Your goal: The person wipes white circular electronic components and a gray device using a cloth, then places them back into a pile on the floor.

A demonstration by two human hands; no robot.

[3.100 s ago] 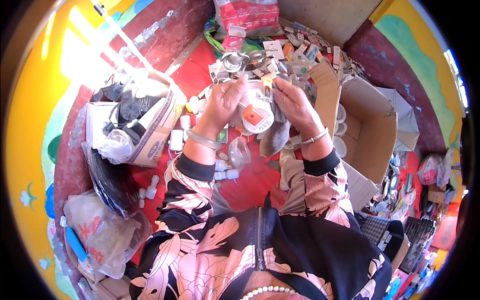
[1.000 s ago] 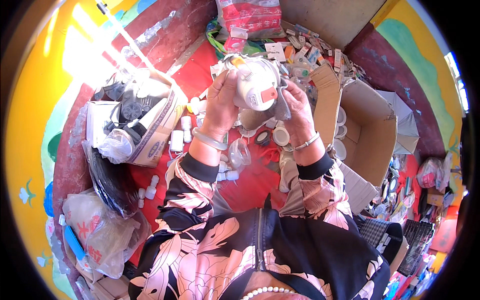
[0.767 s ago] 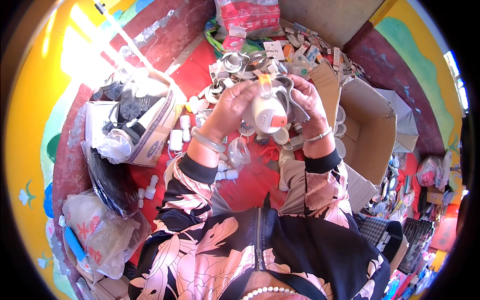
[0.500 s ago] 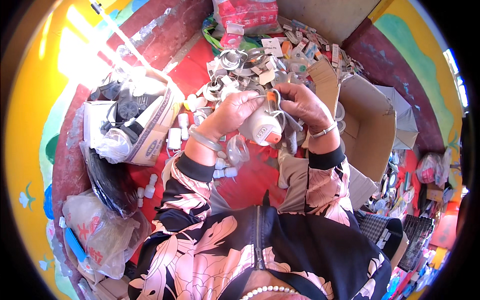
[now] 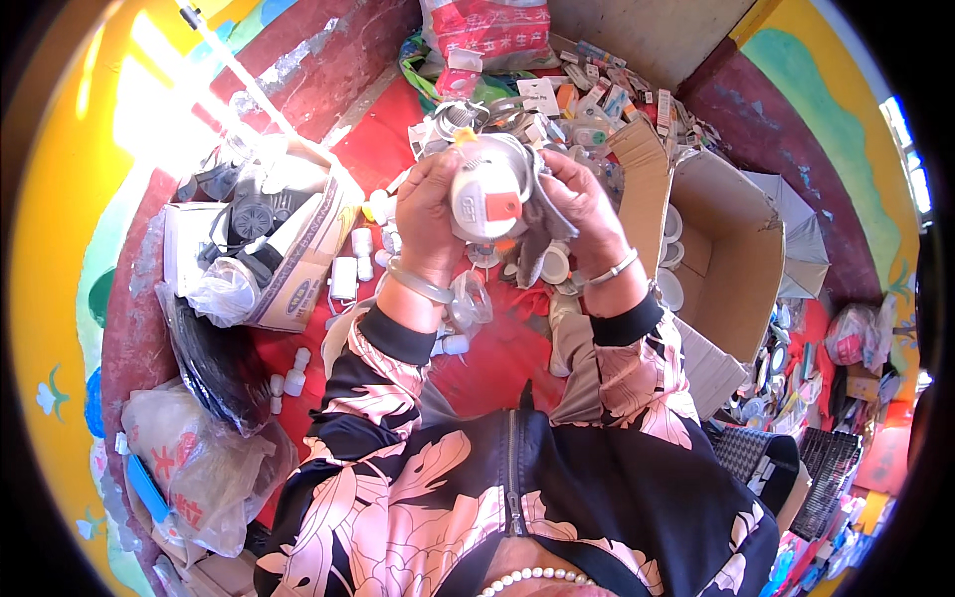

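While the left hand [image 5: 430, 204] gripped the rounded white lamp [image 5: 480, 214] by its left side, I had the right hand [image 5: 584, 209] in view as well, fingers pinched on a grey cloth [image 5: 542, 231] held against the lamp's right side. And there it was, the lamp squarely between both hands, raised above the red floor covering [image 5: 476, 373], its orange patch [image 5: 504, 206] turned up toward me!

Just beyond the hands lay a crowded heap of lamp fittings [image 5: 460, 116], and past that I spotted a red-and-clear bag [image 5: 494, 35]. Left of the left hand sat a printed carton [image 5: 310, 274] filled with dark devices [image 5: 257, 216], white bulbs [image 5: 344, 279] lying between the two. Off to the right hand's right, an open cardboard box [image 5: 751, 219] gaped, white discs [image 5: 670, 289] inside.
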